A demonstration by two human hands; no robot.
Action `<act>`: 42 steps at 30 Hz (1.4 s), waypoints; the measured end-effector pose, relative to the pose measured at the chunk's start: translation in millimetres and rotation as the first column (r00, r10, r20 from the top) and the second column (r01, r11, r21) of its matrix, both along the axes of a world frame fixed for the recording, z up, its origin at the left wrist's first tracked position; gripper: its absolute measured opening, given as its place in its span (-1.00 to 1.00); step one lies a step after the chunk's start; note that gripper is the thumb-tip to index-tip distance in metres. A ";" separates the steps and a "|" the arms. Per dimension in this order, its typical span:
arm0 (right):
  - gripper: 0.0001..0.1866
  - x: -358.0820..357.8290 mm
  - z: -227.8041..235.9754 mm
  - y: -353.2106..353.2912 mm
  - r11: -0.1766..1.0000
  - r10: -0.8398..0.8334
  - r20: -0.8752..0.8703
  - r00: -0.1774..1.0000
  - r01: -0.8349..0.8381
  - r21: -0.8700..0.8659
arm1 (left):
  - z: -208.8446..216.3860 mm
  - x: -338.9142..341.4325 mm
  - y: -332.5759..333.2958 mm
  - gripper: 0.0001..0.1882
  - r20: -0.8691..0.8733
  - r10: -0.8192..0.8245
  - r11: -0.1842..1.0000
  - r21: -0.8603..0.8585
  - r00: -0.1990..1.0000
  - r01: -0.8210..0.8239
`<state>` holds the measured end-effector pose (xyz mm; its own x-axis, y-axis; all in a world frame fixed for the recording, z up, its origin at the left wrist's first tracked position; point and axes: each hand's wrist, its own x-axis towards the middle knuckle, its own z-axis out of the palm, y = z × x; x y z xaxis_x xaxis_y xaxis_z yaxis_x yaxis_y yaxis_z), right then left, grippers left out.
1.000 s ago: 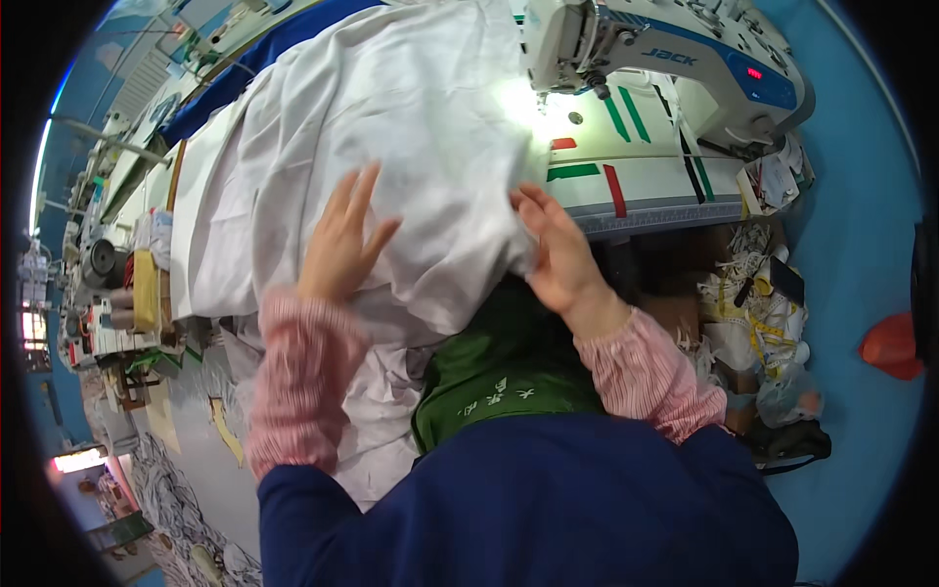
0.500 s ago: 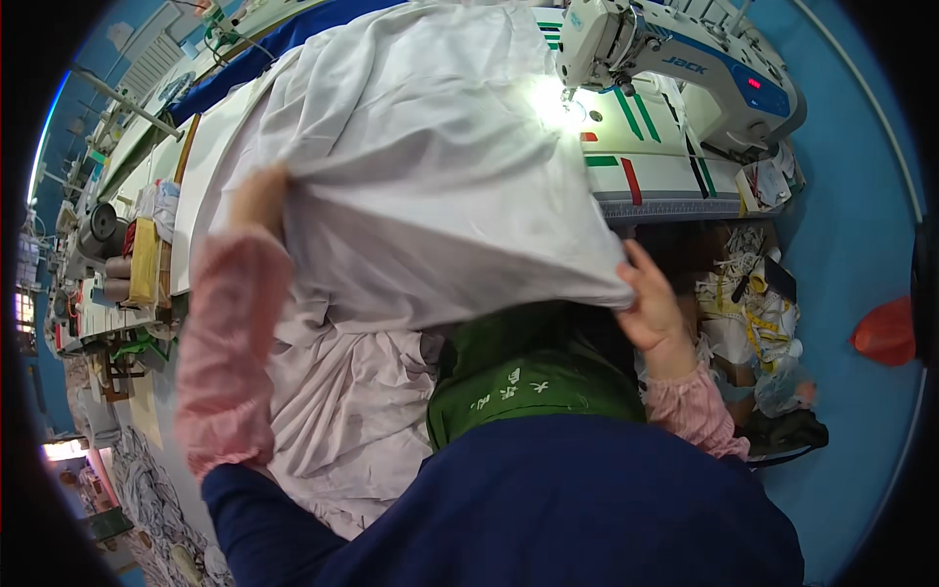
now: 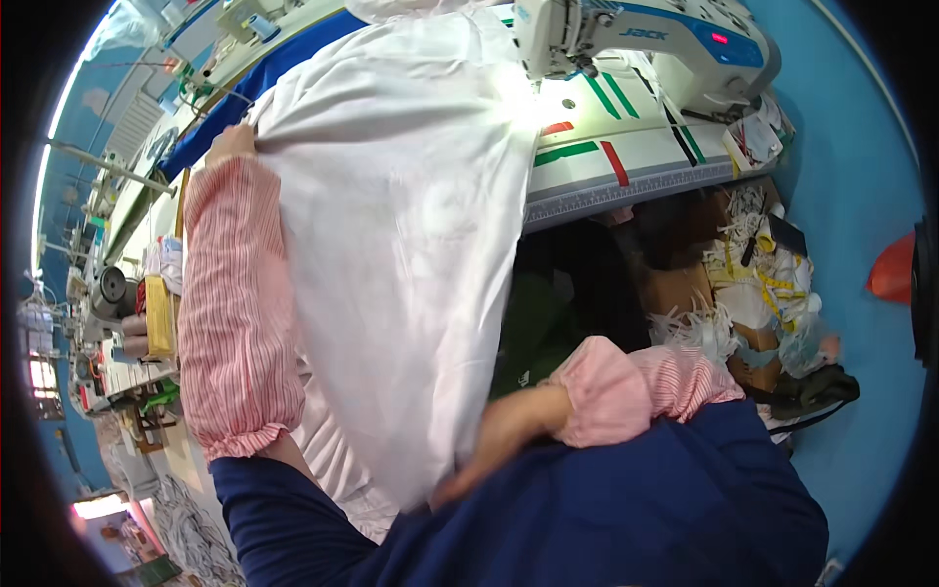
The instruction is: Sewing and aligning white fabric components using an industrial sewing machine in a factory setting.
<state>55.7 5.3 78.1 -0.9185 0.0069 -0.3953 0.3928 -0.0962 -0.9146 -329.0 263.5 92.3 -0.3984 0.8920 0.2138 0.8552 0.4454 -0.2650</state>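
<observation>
1. The white cloth (image 3: pixel 401 235) covered the left part of the table (image 3: pixel 650 147) and hung over its front edge toward the person's lap, narrowing to a point.
2. The sewing machine (image 3: pixel 704 73) stood toward the table's right edge, its lamp shining on the cloth's right margin; the glare hid whether any cloth lay under the needle.
3. The ruler strip (image 3: pixel 626 191) lined the front edge, right of the cloth.
4. The right hand (image 3: pixel 514 430) was below that edge, at the cloth's hanging point. It was blurred and partly hidden, so whether its fingers had closed could not be told.
5. The left hand (image 3: pixel 233 145) was clamped on the cloth near the table's left edge, where creases gathered.
6. The red tape (image 3: pixel 614 163) lay near the front edge.

Judging by the taut folds, the step in hand was spreading and straightening the cloth; the next move called for even tension between both hands and an edge laid flat.
</observation>
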 end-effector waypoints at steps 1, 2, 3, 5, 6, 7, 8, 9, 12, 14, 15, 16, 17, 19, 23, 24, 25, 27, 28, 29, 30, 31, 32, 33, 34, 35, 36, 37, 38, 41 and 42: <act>-0.20 10.8 8.1 -3.0 0.986 0.100 -0.219 0.971 -0.127 -0.112 | -6.2 1.0 -4.3 -0.69 0.022 0.031 0.999 -0.036 0.999 -0.030; -0.35 25.1 17.4 -8.5 0.945 0.181 -0.418 0.890 -0.275 -0.176 | -11.5 2.0 -10.8 -0.70 0.045 0.035 0.998 -0.055 0.998 -0.032; -0.51 34.4 33.8 -9.9 0.882 0.247 -0.592 0.768 -0.431 -0.191 | -15.4 3.0 -16.7 -0.70 0.064 0.034 0.997 -0.065 0.997 -0.030; -0.57 63.9 35.6 -31.3 0.853 0.037 -0.642 0.766 -0.359 -0.379 | -23.7 2.1 -29.7 -0.71 0.091 0.023 0.997 -0.073 0.996 -0.017; -0.57 70.1 33.3 -40.2 0.863 0.037 -0.647 0.761 -0.351 -0.363 | -29.9 -0.1 -36.5 -0.71 0.104 0.013 0.997 -0.072 0.994 -0.005; -0.61 74.6 26.5 -51.6 0.966 0.076 -0.627 0.776 -0.213 -0.146 | -36.1 -4.2 -42.9 -0.71 0.113 0.007 0.997 -0.077 0.994 0.001; -0.64 81.8 18.5 -64.0 0.990 0.137 -0.567 0.813 -0.097 0.100 | -43.2 -8.6 -49.2 -0.71 0.117 0.006 0.997 -0.080 0.993 0.003; -0.68 90.1 10.0 -78.2 0.988 0.095 -0.649 0.754 0.006 0.152 | -48.6 -12.6 -54.3 -0.72 0.122 0.001 0.996 -0.083 0.993 0.010; -0.74 114.8 -9.9 -110.3 0.925 -0.032 -0.832 0.553 0.332 0.185 | -47.7 -0.5 -66.3 -0.72 0.125 -0.021 0.996 -0.086 0.992 0.032; -0.80 127.3 -14.7 -122.4 0.961 0.017 -0.788 0.615 0.209 0.183 | -28.4 42.3 -79.2 -0.72 0.111 -0.074 0.995 -0.059 0.991 0.081; -0.80 130.2 -15.2 -126.8 0.958 -0.005 -0.800 0.600 0.233 0.168 | -14.9 75.0 -92.0 -0.72 0.094 -0.167 0.986 -0.006 0.982 0.168; -0.82 132.5 -15.6 -129.7 0.958 -0.064 -0.831 0.553 0.266 0.103 | -2.2 113.7 -110.2 -0.72 0.067 -0.355 0.932 0.097 0.932 0.348; -0.84 134.9 -15.0 -130.8 0.962 -0.108 -0.835 0.540 0.268 0.049 | 11.0 155.5 -133.4 -0.72 0.037 -0.595 0.787 0.228 0.803 0.573; -0.85 139.4 -14.1 -132.3 0.963 -0.118 -0.825 0.553 0.267 0.041 | 26.2 234.9 -197.7 -0.72 0.247 -0.890 0.454 0.392 0.384 0.800; -0.86 153.6 -15.5 -136.1 0.964 -0.112 -0.795 0.596 0.258 0.058 | 28.3 322.0 -320.4 -0.66 0.386 -0.776 -0.352 0.391 -0.499 0.850; -0.86 158.5 -15.9 -136.7 0.961 -0.111 -0.805 0.583 0.269 0.063 | 28.0 328.8 -334.0 -0.65 0.363 -0.795 -0.353 0.375 -0.486 0.857; -0.86 163.6 -16.2 -137.0 0.956 -0.108 -0.803 0.586 0.282 0.078 | 26.8 333.2 -337.8 -0.65 0.347 -0.807 -0.321 0.421 -0.477 0.849; -0.86 172.7 -16.2 -137.1 0.952 -0.105 -0.798 0.594 0.293 0.092 | 22.1 340.3 -341.9 -0.68 0.417 -0.826 -0.177 0.446 -0.378 0.878; -0.85 176.4 -15.8 -137.1 0.955 -0.074 -0.764 0.641 0.266 0.130 | 20.5 343.1 -340.6 -0.72 0.448 -0.795 -0.218 0.418 -0.409 0.882; -0.85 179.0 -15.2 -137.3 0.955 -0.055 -0.741 0.669 0.251 0.156 | 19.4 346.3 -341.6 -0.72 0.413 -0.796 -0.246 0.449 -0.443 0.859; -0.85 180.8 -14.5 -137.7 0.957 -0.042 -0.727 0.685 0.236 0.167 | 18.9 349.7 -342.6 -0.73 0.460 -0.748 -0.252 0.469 -0.478 0.846; -0.85 182.3 -13.7 -138.3 0.953 -0.059 -0.742 0.668 0.259 0.156 | 19.3 352.3 -345.4 -0.74 0.517 -0.680 -0.292 0.459 -0.519 0.839; -0.86 183.4 -13.1 -138.8 0.949 -0.078 -0.757 0.649 0.281 0.143 | 20.9 353.9 -347.6 -0.76 0.528 -0.670 -0.296 0.455 -0.522 0.840; -0.86 184.7 -12.8 -139.1 0.950 -0.079 -0.759 0.646 0.280 0.140 | 23.1 354.4 -350.3 -0.76 0.531 -0.684 -0.255 0.468 -0.500 0.846; -0.85 186.2 -12.7 -138.8 0.954 -0.049 -0.734 0.677 0.250 0.167 | 26.2 353.8 -351.9 -0.78 0.544 -0.678 -0.282 0.428 -0.494 0.858; -0.85 187.2 -13.3 -138.6 0.956 -0.019 -0.707 0.707 0.221 0.194 | 29.2 352.8 -352.5 -0.80 0.587 -0.667 -0.293 0.359 -0.459 0.886; -0.85 188.0 -14.2 -138.4 0.955 -0.019 -0.709 0.704 0.223 0.196 | 32.9 350.9 -353.5 -0.80 0.557 -0.672 -0.314 0.383 -0.488 0.869; -0.85 188.0 -15.6 -138.0 0.957 -0.018 -0.707 0.707 0.216 0.192 | 35.9 349.7 -352.8 -0.83 0.531 -0.666 -0.297 0.454 -0.523 0.840; -0.84 187.6 -17.1 -137.8 0.963 -0.019 -0.717 0.696 0.205 0.173 | 37.8 349.7 -352.1 -0.85 0.475 -0.661 -0.289 0.552 -0.580 0.782; -0.85 182.8 -20.1 -138.6 0.932 0.029 -0.746 0.666 0.252 0.262 | 35.1 358.4 -349.0 -0.89 0.496 -0.602 -0.363 0.529 -0.626 0.767; -0.85 183.2 -19.1 -138.8 0.924 0.044 -0.755 0.655 0.261 0.279 | 33.4 362.2 -348.1 -0.86 0.528 -0.582 -0.387 0.490 -0.619 0.782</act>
